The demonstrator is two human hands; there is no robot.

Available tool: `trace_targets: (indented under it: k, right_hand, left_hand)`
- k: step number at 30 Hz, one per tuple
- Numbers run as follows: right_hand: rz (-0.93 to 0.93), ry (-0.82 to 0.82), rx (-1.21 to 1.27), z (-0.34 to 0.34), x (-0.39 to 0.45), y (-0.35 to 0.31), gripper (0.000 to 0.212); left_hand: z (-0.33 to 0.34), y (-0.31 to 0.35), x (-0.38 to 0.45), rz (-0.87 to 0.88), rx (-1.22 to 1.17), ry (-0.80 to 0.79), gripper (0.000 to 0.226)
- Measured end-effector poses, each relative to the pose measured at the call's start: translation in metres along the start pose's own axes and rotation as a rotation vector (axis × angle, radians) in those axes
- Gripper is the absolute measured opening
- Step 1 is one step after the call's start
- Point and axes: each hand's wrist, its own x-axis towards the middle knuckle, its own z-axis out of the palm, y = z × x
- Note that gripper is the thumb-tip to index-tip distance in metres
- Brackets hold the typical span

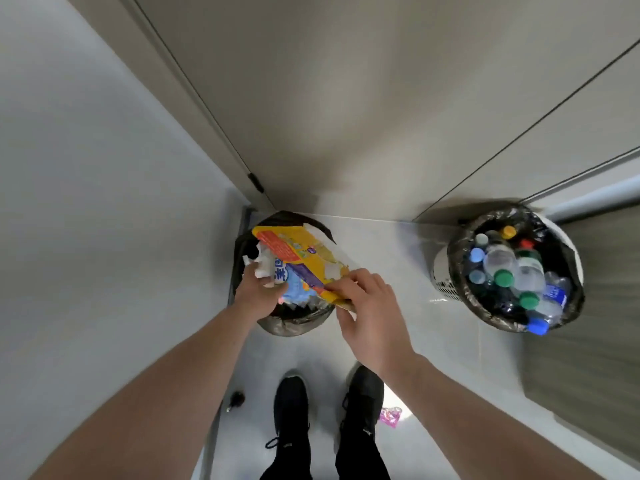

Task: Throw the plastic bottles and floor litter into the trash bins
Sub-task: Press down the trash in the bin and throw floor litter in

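A flat yellow carton with orange and purple print lies tilted over the left trash bin, which has a black liner. My right hand pinches the carton's near corner. My left hand grips crumpled white paper and a blue-and-white wrapper above the same bin. The right trash bin, also black-lined, is full of several plastic bottles with green, blue, yellow and red caps. A pink wrapper lies on the floor beside my right shoe.
My two black shoes stand on the pale glossy floor right behind the left bin. A small dark object sits at the foot of the left wall. Beige wall panels close off the corner behind both bins.
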Motion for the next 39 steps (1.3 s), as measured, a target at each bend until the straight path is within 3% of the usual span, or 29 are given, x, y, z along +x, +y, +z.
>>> trace_targets:
  k: [3,6,9,13,15,19,21,24,29,33,39]
  right_hand:
    - [-0.024,-0.1,-0.078,0.03,0.01,-0.007,0.043]
    - [-0.009,-0.208,-0.11,0.052,0.017,-0.022,0.046]
    - [-0.021,-0.264,-0.159,0.075,0.026,-0.034,0.048]
    - [-0.047,-0.271,-0.256,0.102,0.038,-0.038,0.051]
    - [-0.003,-0.256,-0.297,0.114,0.037,-0.036,0.062]
    - [0.181,-0.289,-0.297,0.119,0.007,-0.023,0.109]
    - [0.241,-0.349,-0.254,0.114,-0.025,-0.009,0.12]
    - [0.391,-0.312,-0.137,0.103,-0.087,0.014,0.101]
    - [0.945,-0.201,0.093,0.106,-0.193,0.063,0.058]
    - [1.322,-0.23,0.24,0.14,-0.253,0.106,0.058]
    - [1.524,-0.138,0.345,0.205,-0.281,0.168,0.068]
  left_hand:
    - [-0.018,-0.017,0.002,-0.015,-0.001,0.025,0.04]
    - [-0.043,-0.026,-0.011,0.0,-0.068,0.198,0.043]
    - [-0.063,-0.014,-0.028,0.207,0.06,0.34,0.036]
    - [-0.064,-0.002,-0.029,0.482,0.163,0.28,0.025]
    - [-0.056,-0.004,-0.024,0.56,0.295,0.216,0.025]
    - [-0.029,-0.016,-0.023,0.666,0.599,-0.013,0.039]
    - [-0.012,-0.025,-0.026,0.651,0.753,-0.14,0.045]
    - [0.01,-0.041,-0.027,0.66,0.846,-0.229,0.05]
    - [0.039,-0.058,-0.015,0.678,0.981,-0.245,0.063]
    - [0.056,-0.063,0.012,0.725,1.077,-0.265,0.072]
    - [0.071,-0.072,0.053,0.747,1.056,-0.188,0.069]
